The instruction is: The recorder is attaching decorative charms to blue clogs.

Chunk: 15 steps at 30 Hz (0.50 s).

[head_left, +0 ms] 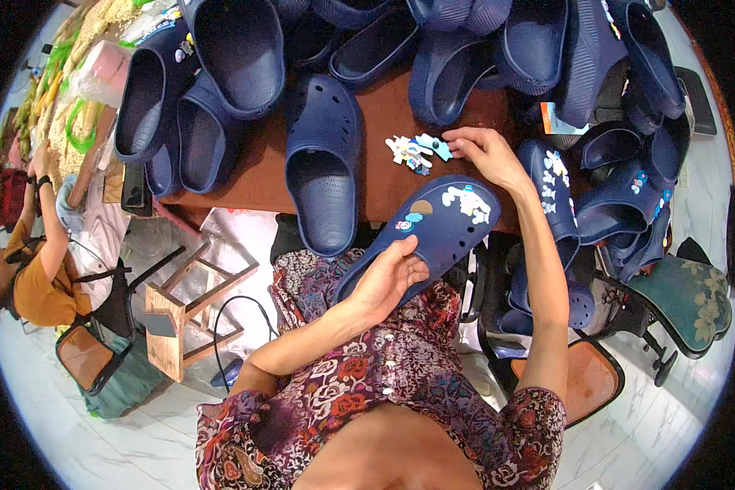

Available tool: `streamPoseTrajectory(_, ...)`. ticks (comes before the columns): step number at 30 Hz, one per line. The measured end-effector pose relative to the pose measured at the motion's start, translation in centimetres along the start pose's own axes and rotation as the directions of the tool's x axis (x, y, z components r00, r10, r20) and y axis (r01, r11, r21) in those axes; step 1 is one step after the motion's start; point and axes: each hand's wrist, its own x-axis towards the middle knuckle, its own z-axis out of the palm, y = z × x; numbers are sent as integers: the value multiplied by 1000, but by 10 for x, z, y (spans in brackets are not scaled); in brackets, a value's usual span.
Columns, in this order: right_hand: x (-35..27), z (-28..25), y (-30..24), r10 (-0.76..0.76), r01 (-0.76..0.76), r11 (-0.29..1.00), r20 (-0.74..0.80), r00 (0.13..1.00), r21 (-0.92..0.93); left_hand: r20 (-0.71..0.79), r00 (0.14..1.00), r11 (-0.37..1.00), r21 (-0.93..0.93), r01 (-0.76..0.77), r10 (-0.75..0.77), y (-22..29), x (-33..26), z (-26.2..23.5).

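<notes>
A navy blue foam clog lies tilted over my lap at the table's front edge. My left hand grips it by the side, thumb on top. Its toe carries a white character charm, a brown half-round one and a small blue-and-white one; several holes stay bare. Over the brown tabletop, my right hand pinches a light blue charm between thumb and fingertips. Right beside that charm lies a small pile of white and coloured charms. An undecorated clog rests to the left, sticking out past the edge.
Many navy clogs crowd the back of the table. Decorated clogs are heaped at the right, near an office chair. On the left stand a wooden stool and another person in an orange top.
</notes>
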Motion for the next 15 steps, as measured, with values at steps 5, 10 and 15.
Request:
streamPoseTrajectory(5,-20,-8,-20,-206,145,938,-170,964,-316,-76,996,987,-160,28,-40,-4,2,17)
streamPoseTrajectory(10,-65,-2,-78,-192,169,963,-92,977,-212,-112,994,996,-83,-12,3,-9,5,14)
streamPoseTrajectory(15,-83,15,-87,-372,404,885,172,912,-229,-106,992,994,100,-53,63,-2,7,18)
